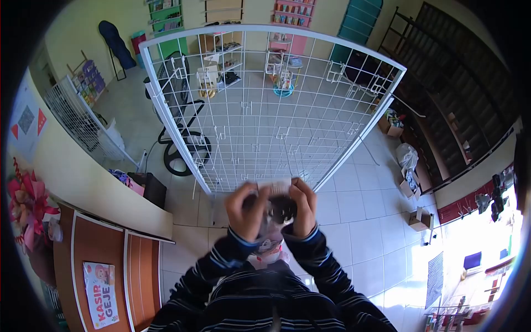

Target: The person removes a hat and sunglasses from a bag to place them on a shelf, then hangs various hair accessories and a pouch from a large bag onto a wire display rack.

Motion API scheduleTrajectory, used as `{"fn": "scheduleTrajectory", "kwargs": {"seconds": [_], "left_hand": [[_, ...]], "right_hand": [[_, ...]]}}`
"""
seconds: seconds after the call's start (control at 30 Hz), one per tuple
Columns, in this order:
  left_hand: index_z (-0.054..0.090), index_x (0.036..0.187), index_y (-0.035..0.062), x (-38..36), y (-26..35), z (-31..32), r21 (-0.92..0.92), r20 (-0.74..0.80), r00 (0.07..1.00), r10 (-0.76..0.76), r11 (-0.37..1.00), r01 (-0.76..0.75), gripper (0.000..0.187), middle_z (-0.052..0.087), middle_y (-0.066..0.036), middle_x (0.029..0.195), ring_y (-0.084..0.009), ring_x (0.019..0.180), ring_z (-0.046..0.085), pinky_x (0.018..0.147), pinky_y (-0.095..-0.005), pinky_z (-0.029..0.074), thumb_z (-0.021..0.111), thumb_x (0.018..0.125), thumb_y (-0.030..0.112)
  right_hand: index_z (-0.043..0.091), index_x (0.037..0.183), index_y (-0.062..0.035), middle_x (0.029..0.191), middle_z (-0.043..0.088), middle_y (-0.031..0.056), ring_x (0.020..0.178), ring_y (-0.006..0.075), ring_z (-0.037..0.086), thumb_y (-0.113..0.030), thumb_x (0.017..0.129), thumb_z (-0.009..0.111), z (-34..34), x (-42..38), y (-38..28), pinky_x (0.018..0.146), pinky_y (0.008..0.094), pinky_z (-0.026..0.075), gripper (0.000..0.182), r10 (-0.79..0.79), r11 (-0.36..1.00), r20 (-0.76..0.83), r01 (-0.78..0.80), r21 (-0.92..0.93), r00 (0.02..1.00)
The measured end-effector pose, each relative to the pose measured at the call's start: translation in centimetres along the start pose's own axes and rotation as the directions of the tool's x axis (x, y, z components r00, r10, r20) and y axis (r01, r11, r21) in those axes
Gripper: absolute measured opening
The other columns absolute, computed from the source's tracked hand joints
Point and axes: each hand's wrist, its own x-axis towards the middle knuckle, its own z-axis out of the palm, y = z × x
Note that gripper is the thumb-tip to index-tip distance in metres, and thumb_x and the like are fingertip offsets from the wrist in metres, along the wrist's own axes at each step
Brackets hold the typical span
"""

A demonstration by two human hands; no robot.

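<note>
Hands, left (246, 209) and right (303, 206), both clamped on a small dark packaged item (278, 209), right up against white wire grid panel (265, 110).

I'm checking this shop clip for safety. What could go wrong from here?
Both hands, left and right, pinch a small clear packet near the white wire rack. The packet might slip and fall to the tiled floor. The rack's hooks may snag fingers or sleeves.
</note>
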Motion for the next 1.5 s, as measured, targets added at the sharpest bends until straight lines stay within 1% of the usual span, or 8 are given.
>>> {"fn": "scheduleTrajectory", "kwargs": {"seconds": [0.23,0.67,1.03,1.17,1.2,1.27,1.4,1.5], "left_hand": [[0.055,0.074,-0.0023,10.4,8.3,1.9,-0.126,0.047,0.936,0.350,0.931,-0.342,0.012,0.054,-0.004,0.063,-0.0070,0.057,0.051,0.050,-0.0181,0.041,0.060,0.069,0.008],[0.057,0.072,-0.0016,15.8,5.3,2.7,-0.220,-0.004,0.968,0.252,0.944,-0.247,0.010,0.057,-0.006,0.061,-0.0086,0.057,0.053,0.053,-0.0185,0.039,0.061,0.068,0.007],[0.056,0.070,0.0027,25.4,-1.3,3.9,0.303,0.007,0.855,0.518,0.814,-0.496,0.019,0.058,-0.008,0.063,-0.0173,0.060,0.057,0.058,-0.0267,0.044,0.065,0.063,0.018],[0.054,0.077,0.0041,25.0,-2.8,2.7,0.510,-0.171,0.713,0.680,0.680,-0.526,0.032,0.058,-0.012,0.073,-0.0282,0.071,0.056,0.062,-0.0354,0.043,0.064,0.063,0.031],[0.053,0.078,0.0037,23.5,-2.8,1.4,0.502,-0.175,0.694,0.699,0.669,-0.548,0.034,0.058,-0.013,0.073,-0.0270,0.067,0.056,0.059,-0.0361,0.043,0.063,0.064,0.033],[0.053,0.085,0.0041,17.1,-4.2,-1.4,0.134,-0.229,0.889,0.396,0.918,-0.374,0.028,0.057,-0.008,0.071,-0.0144,0.054,0.054,0.047,-0.0264,0.040,0.062,0.068,0.024],[0.053,0.087,0.0019,1.1,-13.2,-5.8,0.134,-0.411,0.906,0.105,0.990,-0.054,0.022,0.054,-0.003,0.078,-0.0064,0.063,0.047,0.047,-0.0180,0.036,0.060,0.072,0.017],[0.050,0.067,0.0007,-12.6,-21.4,-6.1,0.177,-0.506,0.821,-0.266,0.899,0.401,0.022,0.046,-0.005,0.055,-0.0133,0.054,0.047,0.050,-0.0224,0.036,0.059,0.071,0.020]], "right_hand": [[0.052,0.065,0.0031,0.056,0.046,-0.0018,0.053,0.0032,0.039,-0.011,0.076,0.049,2.8,8.5,-5.9,0.046,0.0179,0.029,0.018,-0.440,0.890,-0.049,0.427,-0.161,0.897],[0.059,0.072,0.0062,0.060,0.056,0.0055,0.053,0.0085,0.049,-0.012,0.070,0.052,2.6,14.5,-4.2,0.046,0.0198,0.037,0.020,-0.221,0.975,-0.042,0.220,-0.013,0.974],[0.060,0.079,-0.0022,0.074,0.058,0.0101,0.067,0.0176,0.057,-0.028,0.060,0.065,1.9,25.0,1.7,0.058,0.0280,0.046,0.032,-0.002,0.964,-0.065,-0.015,-0.264,0.998],[0.057,0.089,-0.0081,0.084,0.058,0.0105,0.076,0.0230,0.057,-0.036,0.061,0.064,-0.1,25.9,3.1,0.064,0.0289,0.045,0.040,-0.318,0.371,0.018,0.142,-0.918,0.948],[0.055,0.096,-0.0107,0.087,0.058,0.0091,0.078,0.0202,0.056,-0.031,0.064,0.064,-1.2,24.3,1.0,0.064,0.0268,0.046,0.039,-0.294,-0.320,0.455,0.362,-0.875,0.841],[0.050,0.102,-0.0055,0.096,0.054,0.0084,0.081,0.0213,0.054,-0.023,0.073,0.054,-0.7,17.5,-1.2,0.061,0.0306,0.049,0.034,-0.215,0.956,-0.058,0.198,-0.215,0.975],[0.050,0.085,0.0053,0.079,0.055,0.0168,0.073,0.0228,0.054,-0.012,0.078,0.044,-5.9,3.0,6.2,0.061,0.0301,0.045,0.020,-0.488,0.758,0.083,0.469,-0.454,0.869],[0.057,0.080,-0.0031,0.071,0.058,0.0040,0.062,0.0145,0.054,-0.011,0.074,0.051,-9.9,-6.7,14.3,0.055,0.0242,0.044,0.012,0.142,0.536,0.353,0.228,-0.813,0.925]]}}
